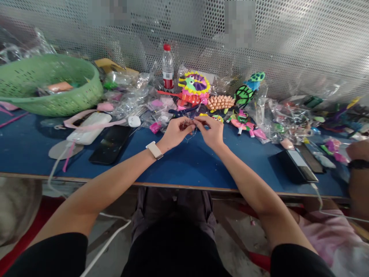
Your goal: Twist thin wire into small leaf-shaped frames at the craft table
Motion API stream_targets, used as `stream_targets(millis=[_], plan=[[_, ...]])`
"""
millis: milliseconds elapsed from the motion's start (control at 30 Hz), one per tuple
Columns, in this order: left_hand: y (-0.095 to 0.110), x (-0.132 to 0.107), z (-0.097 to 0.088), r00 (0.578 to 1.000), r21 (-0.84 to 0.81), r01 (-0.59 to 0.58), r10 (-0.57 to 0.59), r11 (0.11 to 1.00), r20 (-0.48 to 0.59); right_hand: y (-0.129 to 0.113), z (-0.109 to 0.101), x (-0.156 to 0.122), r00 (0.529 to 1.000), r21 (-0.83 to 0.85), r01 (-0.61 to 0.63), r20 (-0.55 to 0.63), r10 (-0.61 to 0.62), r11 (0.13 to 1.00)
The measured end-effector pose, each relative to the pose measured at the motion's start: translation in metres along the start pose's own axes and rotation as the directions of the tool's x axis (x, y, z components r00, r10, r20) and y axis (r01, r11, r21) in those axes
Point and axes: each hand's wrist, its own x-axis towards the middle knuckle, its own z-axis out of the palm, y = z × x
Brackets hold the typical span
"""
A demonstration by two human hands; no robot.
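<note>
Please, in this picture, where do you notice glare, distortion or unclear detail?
Head view: upper-right glare on the perforated wall; head view: green basket apparently stretched at left; head view: thin wire between left hand and right hand barely distinct.

head cam — worn on head | faces forward, down | near — blue table below, mesh wall beyond

L hand & R hand are held v. close tog., both pinched; L forearm & R forearm are angled fwd & inward.
</note>
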Motion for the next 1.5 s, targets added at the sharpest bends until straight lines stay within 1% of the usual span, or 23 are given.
stream_targets(millis=[100,200,400,500,667,800,933,1067,1233,1300,1367,1433,1500], plan=[[-0.002,0.000,-0.001,1.000,-0.001,-0.015,0.015,1.000,-0.015,0.003,-0.004,0.002,0.999,-0.023,0.029,0.036,-0.028,0.999],[-0.004,0.001,-0.002,1.000,-0.006,-0.026,0.026,1.000,-0.017,0.006,-0.005,0.004,0.998,-0.038,0.049,0.042,-0.047,0.998],[-0.003,0.002,-0.002,0.998,0.008,-0.037,0.038,0.999,-0.045,0.004,0.001,0.002,0.999,0.029,-0.021,0.039,0.020,0.999],[-0.003,0.002,-0.003,0.998,0.027,-0.045,0.046,0.999,-0.050,0.002,0.002,0.002,0.999,0.058,-0.021,0.050,0.019,0.998],[-0.004,0.002,-0.004,0.997,0.060,-0.046,0.049,0.997,-0.061,0.000,0.002,0.002,0.998,0.017,-0.019,0.052,0.018,1.000],[-0.003,0.002,-0.006,0.996,0.123,-0.065,0.072,0.990,-0.056,0.001,0.003,0.002,0.997,-0.008,-0.011,0.073,0.011,1.000],[-0.003,0.002,-0.008,0.993,0.237,-0.081,0.099,0.968,-0.061,0.003,0.004,0.003,0.993,-0.006,0.031,0.118,-0.030,1.000],[-0.001,0.000,-0.010,0.994,0.335,-0.067,0.091,0.940,-0.056,0.007,0.007,0.002,0.989,0.012,0.052,0.141,-0.053,0.999],[0.002,0.000,-0.009,0.993,0.387,-0.082,0.108,0.918,-0.047,0.016,0.011,-0.001,0.996,0.093,-0.023,0.083,0.016,0.995],[0.003,-0.001,-0.010,0.990,0.416,-0.103,0.133,0.903,-0.042,0.018,0.011,0.000,0.998,0.110,-0.029,0.059,0.023,0.993],[0.003,-0.001,-0.011,0.982,0.455,-0.140,0.181,0.879,-0.048,0.017,0.008,0.000,0.998,0.099,0.005,0.056,-0.011,0.995],[0.002,0.000,-0.014,0.964,0.504,-0.208,0.264,0.839,-0.041,0.015,0.004,0.001,0.995,0.069,0.060,0.072,-0.065,0.996],[0.001,0.000,-0.018,0.937,0.566,-0.295,0.349,0.770,0.013,0.013,0.000,0.002,0.989,0.042,0.105,0.098,-0.109,0.994]])
